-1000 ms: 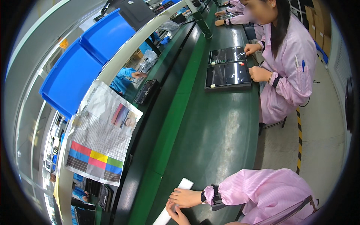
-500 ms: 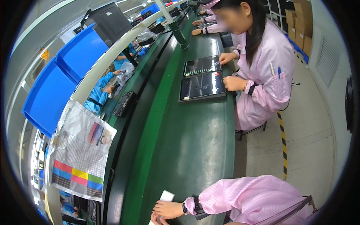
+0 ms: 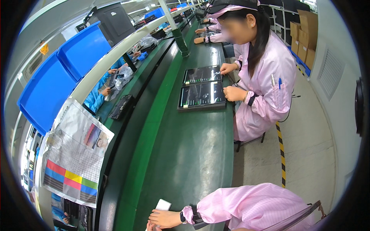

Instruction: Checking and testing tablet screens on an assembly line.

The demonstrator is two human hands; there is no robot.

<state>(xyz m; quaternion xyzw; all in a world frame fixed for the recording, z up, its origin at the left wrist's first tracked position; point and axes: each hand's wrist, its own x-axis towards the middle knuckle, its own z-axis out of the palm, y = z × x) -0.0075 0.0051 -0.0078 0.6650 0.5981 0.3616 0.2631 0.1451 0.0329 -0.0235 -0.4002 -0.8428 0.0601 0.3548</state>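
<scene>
Bench (image 3: 185, 165) was green, and your right hand (image 3: 165, 218) lay over a white bar (image 3: 163, 205), left hand (image 3: 153, 227) just beside; couldn't tell if either gripped. Bar's end poked past your fingers (image 3: 155, 216), two dark screens (image 3: 201, 94) way further out.

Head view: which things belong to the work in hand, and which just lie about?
In hand:
- white item, with the right hand on it and the left hand alongside, partly cut off

Not in hand:
- blue bins
- printed sheet
- dark device
- two screens at a co-worker's hands
</scene>
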